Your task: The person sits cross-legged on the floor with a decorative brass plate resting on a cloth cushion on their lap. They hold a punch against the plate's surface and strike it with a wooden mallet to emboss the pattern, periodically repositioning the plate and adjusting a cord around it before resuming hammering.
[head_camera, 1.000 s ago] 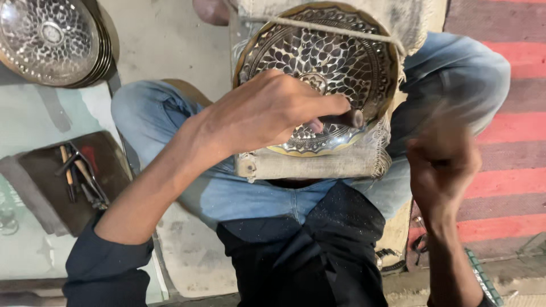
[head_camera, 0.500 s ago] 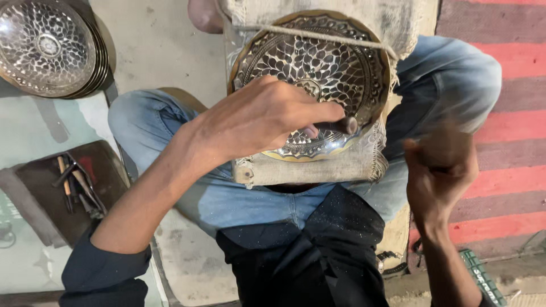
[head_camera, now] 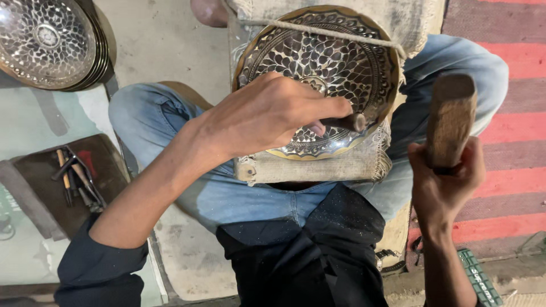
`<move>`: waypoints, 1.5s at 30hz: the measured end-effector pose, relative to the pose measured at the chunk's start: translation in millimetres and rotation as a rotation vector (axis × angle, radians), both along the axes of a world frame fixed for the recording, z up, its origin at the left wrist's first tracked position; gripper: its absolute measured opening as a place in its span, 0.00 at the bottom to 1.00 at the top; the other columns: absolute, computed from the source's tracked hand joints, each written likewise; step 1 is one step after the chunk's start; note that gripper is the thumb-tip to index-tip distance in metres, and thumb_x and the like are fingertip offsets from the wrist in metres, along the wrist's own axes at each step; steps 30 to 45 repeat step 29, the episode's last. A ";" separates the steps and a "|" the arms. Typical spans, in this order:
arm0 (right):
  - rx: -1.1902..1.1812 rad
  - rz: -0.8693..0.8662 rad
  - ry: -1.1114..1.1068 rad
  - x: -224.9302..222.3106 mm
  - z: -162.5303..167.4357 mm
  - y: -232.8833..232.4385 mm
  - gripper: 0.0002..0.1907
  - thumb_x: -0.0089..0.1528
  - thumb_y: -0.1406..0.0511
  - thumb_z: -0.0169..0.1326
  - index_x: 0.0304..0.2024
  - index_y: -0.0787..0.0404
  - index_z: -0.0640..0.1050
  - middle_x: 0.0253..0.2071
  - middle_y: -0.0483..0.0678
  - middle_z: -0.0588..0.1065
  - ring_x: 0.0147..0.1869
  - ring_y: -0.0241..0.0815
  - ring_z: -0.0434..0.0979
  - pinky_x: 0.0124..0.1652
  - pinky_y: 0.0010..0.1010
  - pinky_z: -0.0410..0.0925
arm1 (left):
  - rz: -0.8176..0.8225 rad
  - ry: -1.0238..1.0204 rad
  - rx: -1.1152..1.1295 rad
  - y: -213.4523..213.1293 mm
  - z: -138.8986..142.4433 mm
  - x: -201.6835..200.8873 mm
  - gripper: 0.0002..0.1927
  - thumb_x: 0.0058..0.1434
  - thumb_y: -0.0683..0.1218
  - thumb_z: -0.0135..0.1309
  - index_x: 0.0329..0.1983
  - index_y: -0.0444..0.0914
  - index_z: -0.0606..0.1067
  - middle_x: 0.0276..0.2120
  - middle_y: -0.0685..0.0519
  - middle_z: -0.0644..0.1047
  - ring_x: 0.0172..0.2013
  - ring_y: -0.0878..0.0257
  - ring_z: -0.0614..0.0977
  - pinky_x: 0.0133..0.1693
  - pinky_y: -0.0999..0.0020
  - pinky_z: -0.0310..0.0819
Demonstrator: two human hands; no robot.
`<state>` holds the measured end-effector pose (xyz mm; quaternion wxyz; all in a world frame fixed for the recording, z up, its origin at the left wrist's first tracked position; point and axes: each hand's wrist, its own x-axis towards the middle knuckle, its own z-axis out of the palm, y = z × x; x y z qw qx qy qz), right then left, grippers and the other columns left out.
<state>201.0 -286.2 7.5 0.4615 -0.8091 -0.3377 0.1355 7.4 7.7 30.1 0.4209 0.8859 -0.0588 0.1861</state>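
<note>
Round brass plate (head_camera: 335, 62) with chased leaf pattern sits upper centre, roped onto a coarse burlap pad (head_camera: 318, 165). Left hand (head_camera: 267, 113) pinches a dark steel punch (head_camera: 344, 121) against its gleaming rim; right hand (head_camera: 443, 182), centre right, clutches a worn wooden mallet (head_camera: 450, 116).

Two hands showing: left hand (head_camera: 267, 116), right hand (head_camera: 443, 182). One patterned metal bowl (head_camera: 318, 62) lying on lap. One stack of similar bowls (head_camera: 51, 42) sitting at upper left, number in stack unclear. One punch (head_camera: 344, 122). One wooden mallet (head_camera: 450, 119). One rope (head_camera: 324, 31) crossing bowl. One tray (head_camera: 108, 165) holding several small tools (head_camera: 74, 179), exact count unclear.
</note>
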 end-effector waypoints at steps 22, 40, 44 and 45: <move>0.148 -0.107 0.202 -8.6 9.7 1.2 0.16 0.65 0.84 0.60 0.47 0.65 0.72 0.42 0.47 0.75 0.46 0.34 0.77 0.51 0.27 0.74 | 0.007 -0.042 -0.276 -3.0 11.7 -7.9 0.26 0.58 0.23 0.47 0.58 0.34 0.72 0.47 0.44 0.83 0.45 0.60 0.89 0.36 0.74 0.86; 0.162 -0.080 0.194 -7.2 3.1 -5.1 0.16 0.66 0.82 0.61 0.50 0.65 0.72 0.43 0.48 0.76 0.48 0.36 0.79 0.53 0.30 0.77 | 0.010 0.004 -0.085 -1.8 -1.8 -2.4 0.24 0.56 0.25 0.50 0.55 0.33 0.75 0.39 0.44 0.84 0.38 0.58 0.89 0.30 0.70 0.82; 0.162 -0.080 0.194 -7.2 3.1 -5.1 0.16 0.66 0.82 0.61 0.50 0.65 0.72 0.43 0.48 0.76 0.48 0.36 0.79 0.53 0.30 0.77 | 0.010 0.004 -0.085 -1.8 -1.8 -2.4 0.24 0.56 0.25 0.50 0.55 0.33 0.75 0.39 0.44 0.84 0.38 0.58 0.89 0.30 0.70 0.82; 0.162 -0.080 0.194 -7.2 3.1 -5.1 0.16 0.66 0.82 0.61 0.50 0.65 0.72 0.43 0.48 0.76 0.48 0.36 0.79 0.53 0.30 0.77 | 0.010 0.004 -0.085 -1.8 -1.8 -2.4 0.24 0.56 0.25 0.50 0.55 0.33 0.75 0.39 0.44 0.84 0.38 0.58 0.89 0.30 0.70 0.82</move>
